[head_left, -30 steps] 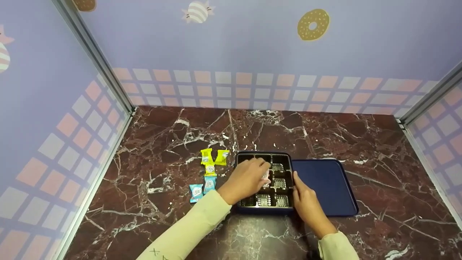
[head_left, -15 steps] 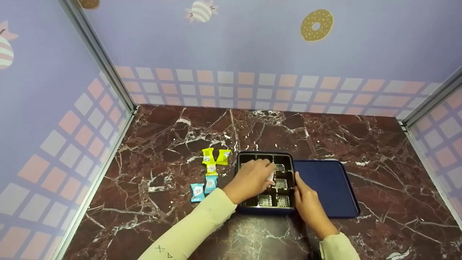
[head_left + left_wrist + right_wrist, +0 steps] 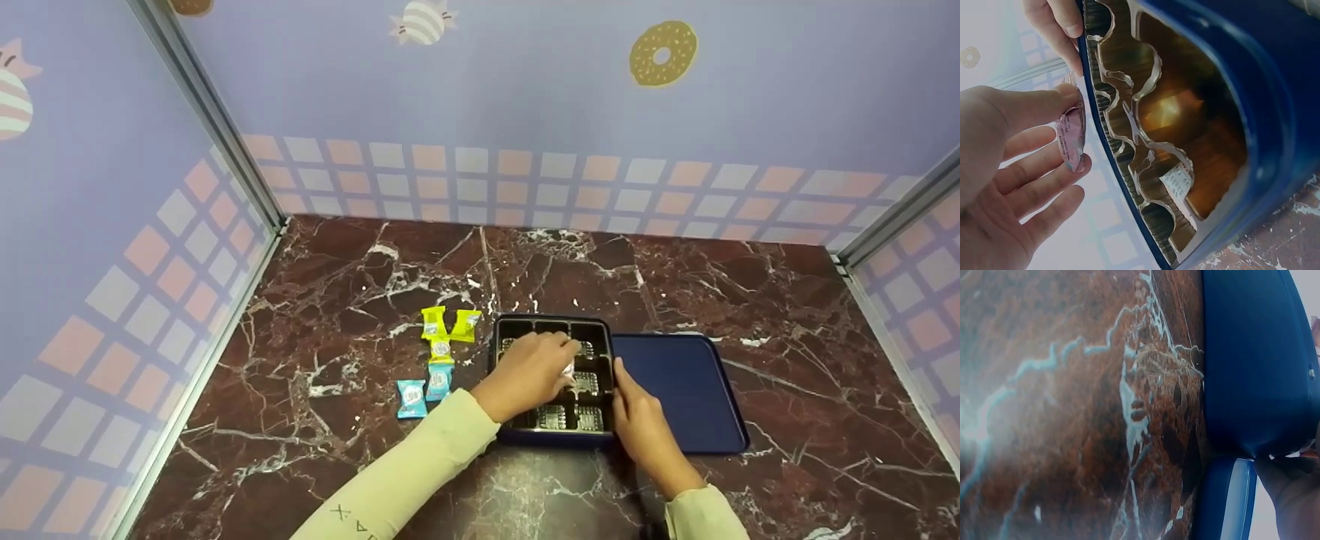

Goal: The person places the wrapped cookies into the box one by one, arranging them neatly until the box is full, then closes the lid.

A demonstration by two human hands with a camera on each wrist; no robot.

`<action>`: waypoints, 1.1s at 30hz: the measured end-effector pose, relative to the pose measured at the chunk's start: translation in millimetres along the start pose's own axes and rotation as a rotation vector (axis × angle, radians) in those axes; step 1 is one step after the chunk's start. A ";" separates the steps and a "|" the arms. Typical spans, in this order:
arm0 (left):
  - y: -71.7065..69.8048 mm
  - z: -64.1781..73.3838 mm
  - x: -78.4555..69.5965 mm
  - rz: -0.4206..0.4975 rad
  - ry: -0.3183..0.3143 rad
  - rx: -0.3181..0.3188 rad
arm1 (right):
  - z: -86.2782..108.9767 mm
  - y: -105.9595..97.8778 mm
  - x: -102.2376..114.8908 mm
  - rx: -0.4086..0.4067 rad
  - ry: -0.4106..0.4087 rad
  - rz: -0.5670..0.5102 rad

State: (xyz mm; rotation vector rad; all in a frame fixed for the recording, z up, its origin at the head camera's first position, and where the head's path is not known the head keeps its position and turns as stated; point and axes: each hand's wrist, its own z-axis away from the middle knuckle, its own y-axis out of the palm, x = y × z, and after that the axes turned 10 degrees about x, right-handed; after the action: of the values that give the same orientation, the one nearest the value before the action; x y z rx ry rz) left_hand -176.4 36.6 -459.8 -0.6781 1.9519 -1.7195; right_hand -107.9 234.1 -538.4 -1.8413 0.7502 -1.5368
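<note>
My left hand (image 3: 529, 375) is over the compartment box (image 3: 555, 439), pinching a pink-wrapped candy (image 3: 1072, 135) between thumb and fingertips. In the left wrist view, that candy is close beside the box's rim. A pale printed packet (image 3: 1178, 180) sits in one of the compartments. My right hand (image 3: 641, 420) lies along the box's right side, its fingers extended against the dark blue wall. The right wrist view shows part of this hand (image 3: 1297, 495) at the box's lower corner. My left hand hides several compartments in the head view.
Left of the box lie three yellow-wrapped candies (image 3: 441, 349) and two blue-wrapped candies (image 3: 412, 398) on the dark red marble-patterned table (image 3: 337, 300). The blue lid (image 3: 679, 390) lies flat on the right, under the right hand's side. Patterned panels (image 3: 480, 90) enclose the back and sides.
My left hand has moved slightly right over the box with the pink-wrapped candy. The right hand stays at the box's side. The whole head view has shifted slightly.
</note>
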 end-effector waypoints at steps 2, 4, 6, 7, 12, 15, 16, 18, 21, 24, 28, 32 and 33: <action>0.2 -0.8 -0.6 0.001 -0.004 0.004 | -0.2 0.0 0.1 -0.002 0.001 0.002; 0.4 -1.9 -1.5 0.004 -0.006 0.008 | -0.4 0.0 0.0 -0.004 0.002 0.005; 0.7 -3.4 -2.7 0.006 -0.010 0.014 | -0.5 -0.2 -0.1 -0.004 0.001 0.005; 1.1 -4.2 -3.3 0.008 -0.011 0.019 | -0.5 -0.2 -0.2 -0.004 0.002 0.003; 1.1 -7.5 -6.2 -0.001 -0.011 0.023 | 0.1 0.6 -0.9 -0.003 -0.002 -0.005; 0.8 -9.5 -7.5 -0.013 -0.007 0.021 | 0.0 0.7 -0.8 -0.009 -0.009 -0.006; 0.9 -10.2 -8.0 -0.015 -0.007 0.024 | -0.2 0.7 -0.7 -0.011 -0.013 -0.004; 1.2 -11.7 -8.9 -0.019 -0.009 0.032 | -0.7 0.4 -0.7 -0.014 -0.018 0.001; 2.6 -13.1 -9.9 -0.017 -0.012 0.046 | -1.6 0.3 -0.6 -0.016 -0.025 0.009; 4.5 -14.3 -10.7 -0.015 -0.010 0.058 | -2.1 0.3 -1.3 -0.019 -0.024 0.013; 7.1 -16.4 -11.9 -0.013 -0.010 0.074 | -1.9 0.3 -1.4 -0.014 -0.022 0.013; 8.8 -17.6 -13.4 -0.005 -0.004 0.087 | -1.1 0.7 -0.9 -0.012 -0.026 0.010; 9.1 -17.7 -13.8 -0.004 -0.002 0.090 | -0.9 1.0 -1.0 -0.015 -0.028 0.010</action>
State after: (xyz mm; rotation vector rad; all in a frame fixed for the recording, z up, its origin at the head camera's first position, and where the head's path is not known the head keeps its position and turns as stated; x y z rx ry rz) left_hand -177.3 59.9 -466.5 -0.6507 1.8606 -1.7966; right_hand -109.0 234.2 -539.6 -1.8628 0.7587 -1.5001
